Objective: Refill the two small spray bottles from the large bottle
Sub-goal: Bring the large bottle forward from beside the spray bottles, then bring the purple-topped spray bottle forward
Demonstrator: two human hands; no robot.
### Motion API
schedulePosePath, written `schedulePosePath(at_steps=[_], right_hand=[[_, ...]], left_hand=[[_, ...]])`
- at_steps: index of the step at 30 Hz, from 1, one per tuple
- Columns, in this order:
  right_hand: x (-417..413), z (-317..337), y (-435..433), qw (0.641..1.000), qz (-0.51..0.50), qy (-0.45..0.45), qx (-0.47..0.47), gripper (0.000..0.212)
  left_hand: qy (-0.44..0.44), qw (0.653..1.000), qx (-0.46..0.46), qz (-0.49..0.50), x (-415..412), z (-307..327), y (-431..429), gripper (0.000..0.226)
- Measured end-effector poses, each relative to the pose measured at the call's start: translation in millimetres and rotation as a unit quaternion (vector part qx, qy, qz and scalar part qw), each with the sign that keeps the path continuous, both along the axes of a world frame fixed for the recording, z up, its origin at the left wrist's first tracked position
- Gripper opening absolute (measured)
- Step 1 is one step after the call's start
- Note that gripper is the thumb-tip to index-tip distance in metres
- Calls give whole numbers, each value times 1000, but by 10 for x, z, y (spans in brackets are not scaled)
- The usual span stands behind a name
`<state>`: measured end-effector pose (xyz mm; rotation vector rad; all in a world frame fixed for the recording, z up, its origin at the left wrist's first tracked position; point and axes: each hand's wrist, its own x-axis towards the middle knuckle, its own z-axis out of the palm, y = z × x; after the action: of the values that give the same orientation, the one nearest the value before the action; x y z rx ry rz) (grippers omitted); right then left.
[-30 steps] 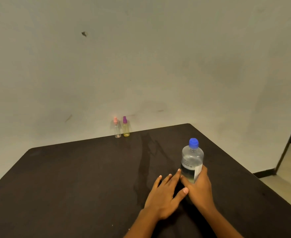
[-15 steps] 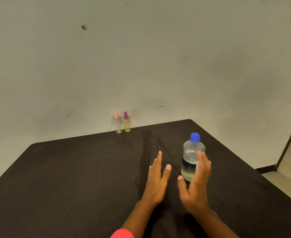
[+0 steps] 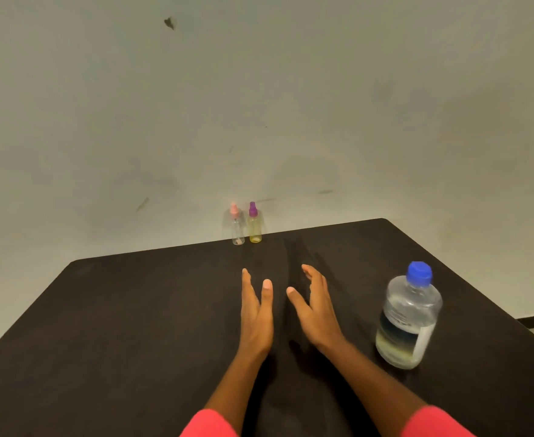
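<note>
The left hand (image 3: 256,313) and right hand (image 3: 317,310) hover over the bench (image 3: 133,310), fingers straight, holding nothing. The big bottle (image 3: 409,320) stands capped right of them, untouched. The pink sprayer (image 3: 237,227) and purple sprayer (image 3: 254,227) stand together at the far edge. Pouring seems not begun; next, I judge, reach far for the 2 sprayers.

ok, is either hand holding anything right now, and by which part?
Nothing is held. Left hand and right hand are both open, fingers extended, over the table; the large bottle stands apart, right of them.
</note>
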<state>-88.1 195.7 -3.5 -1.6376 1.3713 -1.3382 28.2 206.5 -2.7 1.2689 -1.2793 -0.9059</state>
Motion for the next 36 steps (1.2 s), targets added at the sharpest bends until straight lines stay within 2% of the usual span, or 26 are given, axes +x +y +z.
schedulePosePath(at_steps=[6,12,17,22,26,31,36], right_hand=[[199,43,-765,992,-3,-75,99,54],[452,28,-1447,988,3,-108,109,55],[584,6,-1905,993,19,-76,91,59],[645,-26,-2163,998,27,-43,47,42],[653,-29,-2282,998,15,-34,56,50],[673,-41,-2305,999,31,-13,25,22],[663,-65,-2270,999,5,49,14,36]], left_hand=[[-6,1000,10,13,117,15,-592,84],[-21,1000,4,-4,221,-26,-1183,83],[-31,999,-26,-36,252,-22,-1570,67],[-42,999,-7,-34,281,-73,-1842,85],[-46,998,-4,-40,280,-78,-1962,84],[-56,997,-11,-47,280,-52,-2036,76],[-67,997,-4,-47,273,-53,-2021,81]])
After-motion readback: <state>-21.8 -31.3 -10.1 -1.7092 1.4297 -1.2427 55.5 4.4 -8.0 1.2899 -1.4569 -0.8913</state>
